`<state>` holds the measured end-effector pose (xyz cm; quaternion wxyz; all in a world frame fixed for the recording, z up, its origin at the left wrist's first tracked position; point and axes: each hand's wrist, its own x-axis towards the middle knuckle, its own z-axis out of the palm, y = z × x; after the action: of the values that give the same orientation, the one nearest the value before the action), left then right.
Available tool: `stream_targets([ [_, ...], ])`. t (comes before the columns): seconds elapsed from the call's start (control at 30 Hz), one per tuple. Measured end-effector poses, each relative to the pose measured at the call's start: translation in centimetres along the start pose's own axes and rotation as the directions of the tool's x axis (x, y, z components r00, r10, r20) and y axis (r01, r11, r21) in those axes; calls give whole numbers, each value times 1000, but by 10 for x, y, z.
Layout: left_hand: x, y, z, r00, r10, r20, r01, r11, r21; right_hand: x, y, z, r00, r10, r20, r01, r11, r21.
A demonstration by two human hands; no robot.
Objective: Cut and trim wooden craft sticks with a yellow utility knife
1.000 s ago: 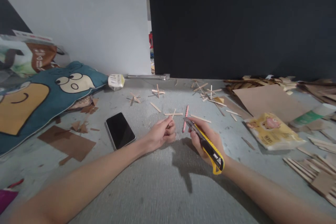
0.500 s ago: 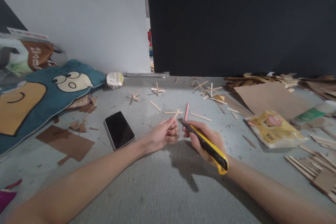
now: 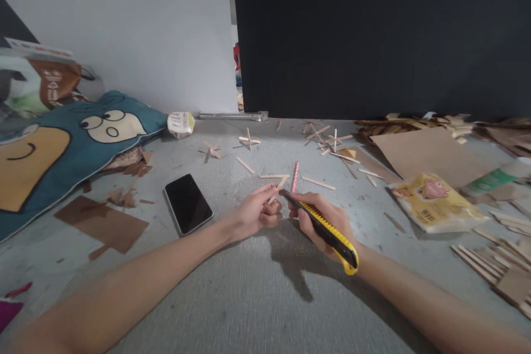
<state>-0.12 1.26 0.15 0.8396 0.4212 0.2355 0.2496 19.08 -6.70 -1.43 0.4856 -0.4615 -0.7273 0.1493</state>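
Observation:
Between the thumb and fingers of my left hand (image 3: 262, 207) is a small wooden craft stick (image 3: 282, 182), its upper end pointing up and away. My right hand (image 3: 326, 220) is wrapped round a black and yellow utility knife (image 3: 327, 231). The knife's tip lies at the stick, just beside my left fingers; whether the blade touches the wood I cannot tell. A pink and white striped paper straw (image 3: 295, 177) rises just beyond my right fingers, its lower end hidden by them. Behind the hands lie loose craft sticks (image 3: 317, 183) on the grey table (image 3: 232, 298).
A phone (image 3: 189, 204) lies left of my left forearm, near cut cardboard (image 3: 102, 222) and a teal cushion (image 3: 112, 146). Crossed stick pieces (image 3: 249, 140) stand farther back. To the right are a yellow packet (image 3: 435, 202), a green-and-white tube (image 3: 495, 178) and piled wooden strips (image 3: 477, 264).
The knife tip has shifted slightly left and down, closer to the stick. In my left hand, the stick is tilted a little more to the right.

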Motion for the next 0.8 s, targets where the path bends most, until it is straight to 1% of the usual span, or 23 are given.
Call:
stream_targets([
  [0.07,1,0,-1,1000,-1,-2,1,1000,-4,-1,0,1,1000,7,-2,-7,1000,-2],
  [0.13,2,0,-3,1000,-3,-8,3,1000,-5,-2,1,1,999,10,-33,-11,1000,-17],
  [0.23,3,-1,-5,1000,-20,3,20,1000,4,1,3,0,986,14,-168,-26,997,-71],
  [0.3,3,-1,-6,999,-30,24,30,999,11,6,5,-2,976,-24,-216,-2,993,-119],
  [0.4,3,0,-6,996,-51,77,48,998,33,11,9,-6,977,-92,-192,58,983,-175],
  [0.53,1,6,-2,987,-87,136,79,995,60,9,13,-10,977,-121,-178,93,983,-160],
  [0.67,0,11,-4,985,-115,132,106,992,75,7,14,-16,990,-122,-76,115,990,-87],
  [0.8,1,11,-9,980,-147,132,136,986,95,7,13,-22,989,-146,32,147,988,-42],
])
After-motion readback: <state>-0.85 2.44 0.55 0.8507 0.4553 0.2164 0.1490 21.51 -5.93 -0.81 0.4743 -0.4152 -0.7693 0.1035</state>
